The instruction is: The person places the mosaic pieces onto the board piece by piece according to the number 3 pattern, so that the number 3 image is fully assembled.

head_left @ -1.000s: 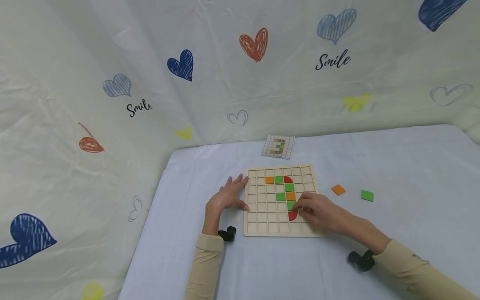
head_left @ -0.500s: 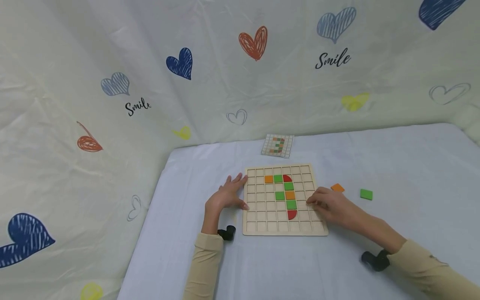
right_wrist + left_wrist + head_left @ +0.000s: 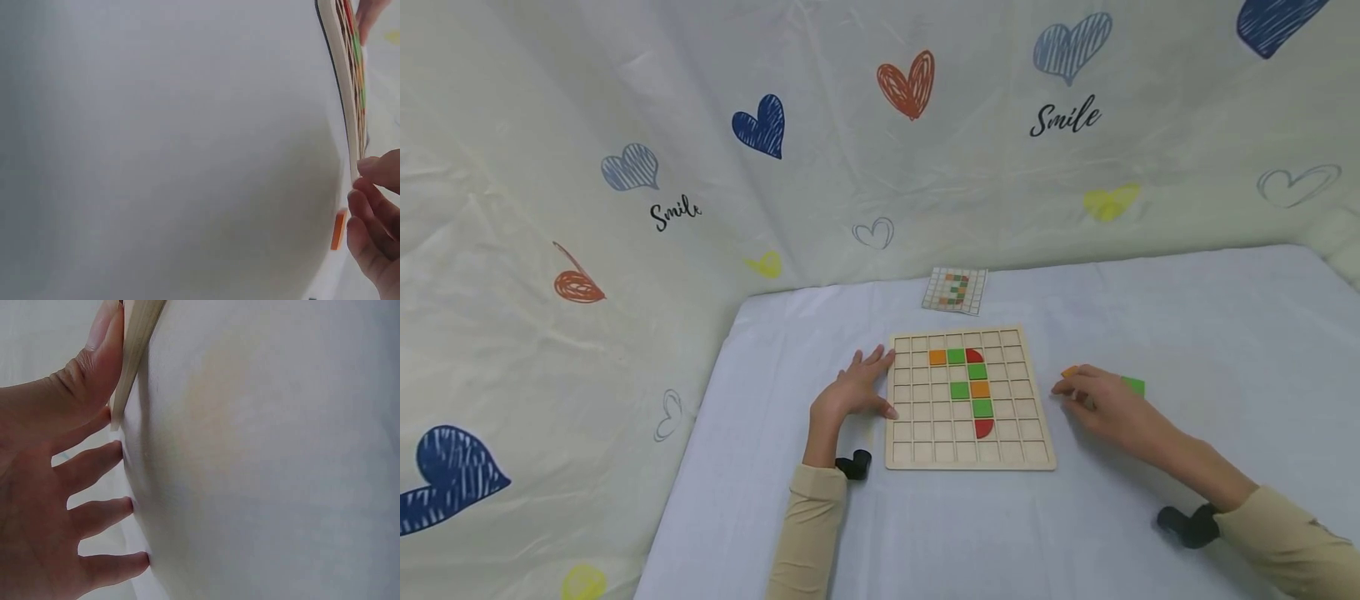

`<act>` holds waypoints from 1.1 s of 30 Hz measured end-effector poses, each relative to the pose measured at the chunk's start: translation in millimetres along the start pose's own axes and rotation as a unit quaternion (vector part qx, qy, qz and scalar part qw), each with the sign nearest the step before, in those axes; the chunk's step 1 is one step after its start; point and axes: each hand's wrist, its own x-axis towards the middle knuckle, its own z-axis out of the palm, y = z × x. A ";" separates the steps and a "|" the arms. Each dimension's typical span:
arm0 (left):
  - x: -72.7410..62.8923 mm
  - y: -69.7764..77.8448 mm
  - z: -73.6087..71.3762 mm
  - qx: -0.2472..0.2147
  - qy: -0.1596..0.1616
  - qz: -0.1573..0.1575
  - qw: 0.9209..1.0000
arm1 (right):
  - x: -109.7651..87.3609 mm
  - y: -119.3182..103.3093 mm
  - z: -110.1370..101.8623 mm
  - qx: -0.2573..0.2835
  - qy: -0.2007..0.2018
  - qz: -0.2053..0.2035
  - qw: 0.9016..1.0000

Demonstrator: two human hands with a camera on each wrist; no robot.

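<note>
A wooden grid board (image 3: 920, 432) lies on the table, with orange, green and red tiles set in some of its squares. My left hand (image 3: 848, 393) is at the board's left edge, fingers spread; in the left wrist view its thumb (image 3: 103, 347) touches the board's side. To the right of the board is my right hand (image 3: 1108, 408), fingers loosely bent, with nothing visible between them. Partly behind its fingertips lies a loose orange tile (image 3: 1069, 371). A loose green tile (image 3: 1135, 385), partly covered by that hand, lies farther right.
Behind the board lies a card (image 3: 955, 291) printed with a grid and coloured squares. White cloth (image 3: 970, 533) covers the table. A curtain (image 3: 820, 192) with printed hearts hangs behind and on the left. Each wrist bears a black camera.
My right hand has left the green tile low on the board and moved right, off the board to the loose orange tile. The left hand has stayed in place.
</note>
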 end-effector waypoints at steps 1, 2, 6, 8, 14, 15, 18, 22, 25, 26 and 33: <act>0.1 0.0 0.2 -0.001 0.000 0.000 1.000 | -1.1 2.1 -1.0 -0.005 0.004 0.001 1.000; 0.3 0.0 0.5 -0.002 -0.001 0.000 1.000 | -2.2 4.0 -2.3 -0.010 0.006 0.003 1.000; 0.9 0.0 2.0 -0.001 -0.002 0.000 1.000 | -7.0 11.0 -8.4 -0.031 0.012 0.017 0.999; 1.2 0.0 2.1 -0.001 -0.002 0.000 1.000 | -9.4 14.3 -11.1 -0.037 0.011 0.030 0.999; 0.4 0.8 1.0 0.001 -0.001 -0.001 1.000 | -17.6 28.3 -16.1 -0.049 0.014 0.060 0.997; 0.3 0.8 0.8 0.001 -0.002 -0.001 1.000 | -19.0 30.8 -16.7 -0.051 0.015 0.062 0.997; 0.1 0.8 0.3 0.004 -0.003 -0.001 1.000 | -22.1 36.8 -18.5 -0.061 0.023 0.067 0.996; -0.4 0.2 0.7 0.005 -0.003 0.000 1.000 | -24.8 43.5 -22.0 -0.066 0.033 0.066 0.995; -1.0 -0.2 1.2 0.003 -0.002 0.001 1.000 | -26.2 47.0 -24.4 -0.068 0.046 0.062 0.995; -1.3 -0.3 1.3 0.001 -0.002 0.001 1.000 | -26.7 47.9 -25.1 -0.068 0.049 0.062 0.994; -1.4 -0.3 0.9 -0.002 0.001 0.005 1.000 | -29.0 54.2 -29.5 -0.068 0.037 0.086 0.993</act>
